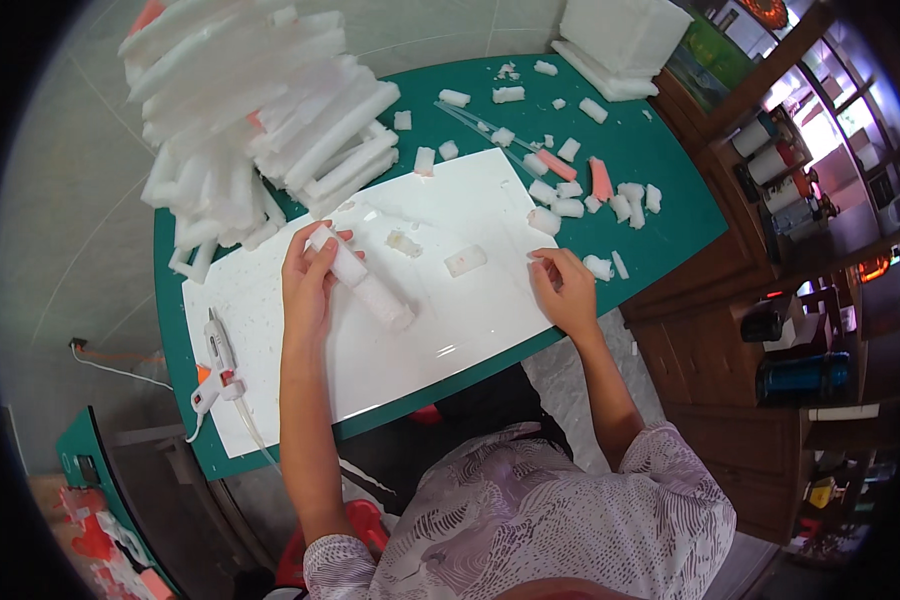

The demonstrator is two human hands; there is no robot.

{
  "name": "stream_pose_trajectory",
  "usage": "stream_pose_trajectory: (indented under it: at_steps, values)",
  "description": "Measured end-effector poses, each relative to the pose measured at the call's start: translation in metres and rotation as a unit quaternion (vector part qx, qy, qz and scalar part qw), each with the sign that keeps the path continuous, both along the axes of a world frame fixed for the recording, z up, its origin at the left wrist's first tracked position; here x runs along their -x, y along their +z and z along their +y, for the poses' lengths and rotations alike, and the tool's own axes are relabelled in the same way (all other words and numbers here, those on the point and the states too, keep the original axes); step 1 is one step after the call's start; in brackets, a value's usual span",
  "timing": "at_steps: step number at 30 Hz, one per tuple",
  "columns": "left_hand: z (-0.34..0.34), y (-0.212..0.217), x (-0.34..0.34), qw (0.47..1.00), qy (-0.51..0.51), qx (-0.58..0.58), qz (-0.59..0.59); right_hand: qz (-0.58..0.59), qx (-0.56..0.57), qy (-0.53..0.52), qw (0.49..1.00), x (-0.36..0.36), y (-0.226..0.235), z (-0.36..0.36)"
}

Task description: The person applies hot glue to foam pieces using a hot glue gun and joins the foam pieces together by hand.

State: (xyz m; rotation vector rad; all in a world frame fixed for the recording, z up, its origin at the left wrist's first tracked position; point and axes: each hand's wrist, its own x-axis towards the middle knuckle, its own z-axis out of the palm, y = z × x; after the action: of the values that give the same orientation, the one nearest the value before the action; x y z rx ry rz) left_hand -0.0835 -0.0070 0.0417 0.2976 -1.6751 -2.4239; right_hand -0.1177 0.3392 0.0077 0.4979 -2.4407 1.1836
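Resting flat on white board (pixel 410 340), right hand (pixel 566 292), fingers (pixel 545 262) loosely curled, pinching nothing. Gripping white foam stick (pixel 365 285) at upper end, left hand (pixel 308 280), fingers wrapped round, lower end lying on board. Judging: positioning stick for joining. Calling next for small foam block (pixel 466 260) just right, or glue gun (pixel 218 362) near board's left corner, on green table (pixel 660 170).

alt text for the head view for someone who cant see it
Seen from above, a person's left hand holds a white foam stick over a white sheet on a green table, while the right hand rests on the sheet's edge. A glue gun lies at the left, with foam strips piled behind.
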Motion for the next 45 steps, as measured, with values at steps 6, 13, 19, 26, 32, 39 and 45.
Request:
stream_pose_trajectory:
  at_steps: [6, 13, 19, 26, 32, 39, 45]
  values:
    - [-0.0008, -0.0038, 0.0003, 1.000, -0.001, 0.000, -0.007, 0.003, -0.037, 0.005, 0.999, 0.0028, -0.0003, 0.0013]
    - [0.0013, -0.0026, 0.0024, 1.000, -0.005, 0.007, -0.009, 0.005, -0.059, 0.035, 0.998, 0.0073, 0.0022, 0.0040]
    - [0.0006, -0.0033, 0.0020, 1.000, 0.003, 0.014, -0.018, -0.014, -0.052, 0.035, 0.998, 0.0050, 0.0024, 0.0032]
    - [0.0018, -0.0023, 0.0020, 0.999, 0.006, 0.027, -0.026, -0.007, -0.069, 0.015, 0.997, 0.0032, 0.0004, 0.0029]
    - [0.0019, -0.0036, 0.0019, 0.999, 0.003, 0.022, -0.026, -0.005, -0.086, 0.026, 0.996, 0.0061, -0.0011, 0.0058]
    - [0.0019, -0.0039, 0.0020, 0.999, 0.005, 0.026, -0.030, -0.013, -0.111, 0.032, 0.993, 0.0055, 0.0012, 0.0030]
    - [-0.0002, -0.0066, 0.0020, 1.000, -0.001, 0.019, -0.013, -0.014, -0.117, 0.036, 0.992, 0.0050, -0.0015, 0.0049]
